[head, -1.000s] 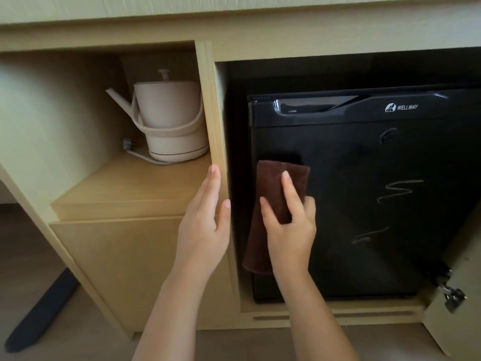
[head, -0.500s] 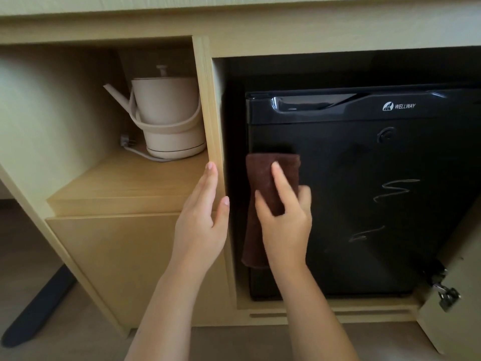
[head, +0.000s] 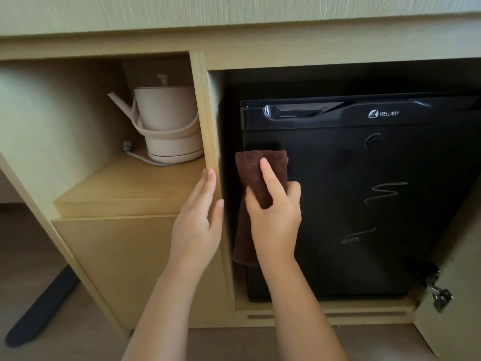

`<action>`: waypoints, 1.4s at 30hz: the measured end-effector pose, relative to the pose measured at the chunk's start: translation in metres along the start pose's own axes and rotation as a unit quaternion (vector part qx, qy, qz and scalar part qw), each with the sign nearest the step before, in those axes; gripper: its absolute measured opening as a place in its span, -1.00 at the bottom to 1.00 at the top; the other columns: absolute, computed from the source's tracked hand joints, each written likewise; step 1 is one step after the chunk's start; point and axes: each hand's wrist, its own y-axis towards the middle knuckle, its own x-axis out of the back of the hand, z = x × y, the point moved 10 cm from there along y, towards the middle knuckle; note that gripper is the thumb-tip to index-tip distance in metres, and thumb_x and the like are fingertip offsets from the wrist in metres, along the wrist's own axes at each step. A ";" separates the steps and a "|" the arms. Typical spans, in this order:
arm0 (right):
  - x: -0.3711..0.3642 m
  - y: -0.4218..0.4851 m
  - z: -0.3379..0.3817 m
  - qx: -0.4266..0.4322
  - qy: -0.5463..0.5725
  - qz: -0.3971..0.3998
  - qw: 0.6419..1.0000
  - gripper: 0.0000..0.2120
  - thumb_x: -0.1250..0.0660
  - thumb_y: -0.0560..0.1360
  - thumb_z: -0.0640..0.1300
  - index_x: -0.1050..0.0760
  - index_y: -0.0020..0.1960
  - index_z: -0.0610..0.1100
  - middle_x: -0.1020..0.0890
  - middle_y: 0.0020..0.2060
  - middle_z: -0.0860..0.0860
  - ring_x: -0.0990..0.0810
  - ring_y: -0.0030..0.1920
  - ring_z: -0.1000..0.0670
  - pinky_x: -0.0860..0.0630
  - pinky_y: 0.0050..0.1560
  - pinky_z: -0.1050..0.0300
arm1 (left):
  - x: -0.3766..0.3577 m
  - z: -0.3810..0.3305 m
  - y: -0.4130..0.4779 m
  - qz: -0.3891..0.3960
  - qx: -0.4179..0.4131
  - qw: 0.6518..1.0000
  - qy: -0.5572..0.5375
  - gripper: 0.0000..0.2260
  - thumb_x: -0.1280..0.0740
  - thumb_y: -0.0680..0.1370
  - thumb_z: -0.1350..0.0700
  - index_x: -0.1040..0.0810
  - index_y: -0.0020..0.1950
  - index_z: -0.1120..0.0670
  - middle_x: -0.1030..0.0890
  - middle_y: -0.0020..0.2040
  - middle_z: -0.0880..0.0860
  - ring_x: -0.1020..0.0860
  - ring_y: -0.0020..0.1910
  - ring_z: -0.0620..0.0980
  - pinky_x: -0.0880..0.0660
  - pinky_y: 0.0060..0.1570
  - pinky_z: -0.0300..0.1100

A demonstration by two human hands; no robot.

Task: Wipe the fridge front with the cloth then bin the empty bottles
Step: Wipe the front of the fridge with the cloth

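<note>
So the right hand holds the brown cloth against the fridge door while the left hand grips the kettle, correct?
Not quite. The head view shows the left hand resting flat on the wooden divider, apart from the kettle on its shelf. The right hand does hold the brown cloth against the fridge door.

Both bare forearms reach up from the near edge. The left hand (head: 197,225) is flat, fingers straight and together. The right hand (head: 276,217) grips the cloth (head: 252,169), forefinger stretched along it.
</note>
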 end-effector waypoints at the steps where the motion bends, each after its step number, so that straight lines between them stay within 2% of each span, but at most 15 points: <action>1: -0.002 -0.005 -0.003 -0.001 -0.002 0.011 1.000 -0.46 -0.36 0.46 -0.15 -0.24 0.28 0.26 -0.38 -0.01 0.02 -0.40 -0.16 0.27 -0.35 -0.07 0.44 | 0.000 0.000 -0.001 0.005 0.003 1.000 0.000 -0.54 -0.13 0.60 0.08 -0.08 0.48 -0.08 -0.10 0.41 -0.26 -0.05 0.38 -0.37 0.02 0.20 -0.63; 5: -0.012 -0.040 -0.036 -0.036 -0.053 0.083 0.995 -0.46 -0.36 0.46 -0.12 -0.23 0.28 0.28 -0.37 0.01 0.04 -0.39 -0.19 0.22 -0.29 -0.12 0.52 | 0.001 -0.001 -0.003 0.022 0.017 1.000 -0.002 -0.54 -0.12 0.61 0.06 -0.07 0.49 -0.08 -0.06 0.40 -0.28 -0.16 0.42 -0.22 -0.17 0.35 -0.27; 7: -0.011 -0.053 -0.049 -0.052 -0.073 0.109 0.990 -0.47 -0.37 0.46 -0.11 -0.24 0.29 0.28 -0.37 0.02 0.06 -0.40 -0.18 0.21 -0.32 -0.06 0.52 | 0.000 -0.003 -0.004 0.027 0.020 0.999 0.002 -0.54 -0.11 0.61 0.06 -0.06 0.49 -0.06 -0.05 0.42 -0.27 -0.13 0.43 -0.22 -0.17 0.35 -0.24; 9: -0.007 -0.057 -0.051 -0.048 -0.084 0.133 0.986 -0.47 -0.36 0.46 -0.11 -0.23 0.28 0.27 -0.37 0.03 0.06 -0.42 -0.15 0.18 -0.40 0.03 0.42 | -0.002 -0.003 -0.005 0.028 0.024 0.999 0.010 -0.53 -0.11 0.61 0.05 -0.06 0.50 -0.04 -0.06 0.47 -0.20 -0.04 0.41 -0.29 -0.11 0.32 -0.32; 12: 0.016 -0.032 -0.039 -0.033 -0.055 0.087 0.994 -0.47 -0.38 0.45 -0.13 -0.26 0.27 0.28 -0.39 0.00 0.05 -0.43 -0.16 0.20 -0.37 -0.03 0.39 | -0.004 -0.005 -0.006 0.034 0.025 0.999 0.033 -0.51 -0.11 0.61 0.04 -0.02 0.51 -0.03 -0.03 0.50 -0.17 0.02 0.36 -0.36 -0.10 0.24 -0.39; 15: 0.053 0.003 -0.045 -0.088 0.026 -0.017 0.996 -0.50 -0.39 0.44 -0.12 -0.32 0.26 0.26 -0.39 -0.03 0.06 -0.44 -0.14 0.21 -0.33 -0.06 0.45 | -0.007 -0.008 -0.007 0.051 0.037 0.995 0.081 -0.44 -0.13 0.60 -0.01 0.08 0.52 -0.04 0.07 0.51 -0.16 -0.02 0.41 -0.27 -0.23 0.23 -0.30; 19: 0.056 -0.002 -0.063 -0.113 0.035 0.002 0.993 -0.50 -0.37 0.45 -0.11 -0.32 0.29 0.24 -0.37 -0.02 0.11 -0.43 -0.08 0.28 -0.34 -0.13 0.51 | -0.017 -0.012 -0.013 0.050 0.058 0.988 0.135 -0.37 -0.16 0.58 -0.05 0.14 0.51 0.04 0.15 0.53 -0.04 -0.07 0.47 -0.07 -0.16 0.33 -0.18; 23: 0.028 -0.054 -0.095 -0.130 0.001 0.105 0.986 -0.48 -0.35 0.46 -0.12 -0.24 0.21 0.36 -0.36 0.03 0.13 -0.46 -0.05 0.21 -0.47 -0.01 0.36 | -0.019 -0.023 -0.017 -0.023 0.042 0.984 0.171 -0.43 -0.26 0.55 0.06 -0.12 0.49 0.19 -0.07 0.52 0.16 -0.18 0.44 0.12 -0.15 0.32 -0.03; 26: 0.021 -0.077 -0.108 -0.137 -0.051 0.164 0.976 -0.51 -0.35 0.47 -0.08 -0.21 0.19 0.38 -0.35 0.06 0.14 -0.48 -0.04 0.14 -0.53 0.08 0.22 | -0.019 -0.032 -0.017 -0.065 0.026 0.985 0.158 -0.49 -0.30 0.53 0.15 -0.24 0.44 0.21 -0.22 0.47 0.17 -0.27 0.40 0.13 -0.17 0.27 -0.05; 28: 0.032 -0.064 -0.104 -0.132 -0.037 0.137 0.981 -0.51 -0.35 0.46 -0.09 -0.25 0.23 0.33 -0.37 0.04 0.13 -0.47 -0.05 0.16 -0.52 0.08 0.23 | -0.023 -0.035 -0.017 -0.059 0.012 0.988 0.144 -0.52 -0.29 0.54 0.17 -0.27 0.43 0.20 -0.27 0.46 0.13 -0.27 0.41 0.08 -0.20 0.29 -0.04; 30: 0.056 -0.036 -0.096 -0.138 0.020 0.059 0.988 -0.50 -0.37 0.45 -0.13 -0.30 0.25 0.28 -0.41 0.02 0.08 -0.49 -0.02 0.15 -0.48 0.04 0.30 | -0.025 -0.037 -0.016 -0.055 -0.011 0.985 0.160 -0.56 -0.30 0.53 0.20 -0.33 0.40 0.20 -0.34 0.42 0.14 -0.34 0.37 0.09 -0.26 0.26 -0.01; 32: 0.081 -0.009 -0.090 -0.141 0.062 -0.016 0.988 -0.51 -0.38 0.44 -0.13 -0.34 0.27 0.24 -0.43 0.01 0.05 -0.50 -0.03 0.16 -0.45 0.02 0.36 | -0.028 -0.038 -0.014 -0.039 -0.019 0.985 0.169 -0.58 -0.29 0.54 0.18 -0.35 0.39 0.18 -0.36 0.41 0.11 -0.40 0.32 0.09 -0.26 0.20 -0.05; 34: 0.089 0.002 -0.089 -0.137 0.064 -0.030 0.988 -0.53 -0.37 0.46 -0.11 -0.36 0.29 0.20 -0.42 0.01 0.06 -0.49 -0.04 0.19 -0.43 0.00 0.42 | -0.035 -0.036 -0.012 -0.001 -0.012 0.988 0.151 -0.55 -0.24 0.57 0.13 -0.25 0.45 0.11 -0.27 0.46 0.03 -0.34 0.37 0.02 -0.22 0.24 -0.11; 39: 0.057 -0.040 -0.113 -0.160 0.058 0.041 0.984 -0.50 -0.38 0.45 -0.13 -0.31 0.24 0.30 -0.38 0.02 0.15 -0.46 0.00 0.23 -0.45 0.03 0.33 | -0.062 -0.019 -0.019 0.106 0.042 0.992 0.059 -0.47 -0.19 0.59 0.08 -0.03 0.50 -0.03 -0.03 0.50 -0.15 -0.23 0.40 -0.14 -0.17 0.26 -0.31; 42: 0.036 -0.077 -0.132 -0.171 0.008 0.119 0.978 -0.51 -0.37 0.45 -0.11 -0.29 0.22 0.32 -0.39 0.03 0.12 -0.50 -0.03 0.14 -0.56 0.01 0.19 | -0.068 -0.017 -0.021 0.117 0.069 0.990 0.028 -0.45 -0.20 0.59 0.08 -0.01 0.51 -0.04 0.00 0.51 -0.18 -0.29 0.22 -0.33 -0.14 0.07 -0.57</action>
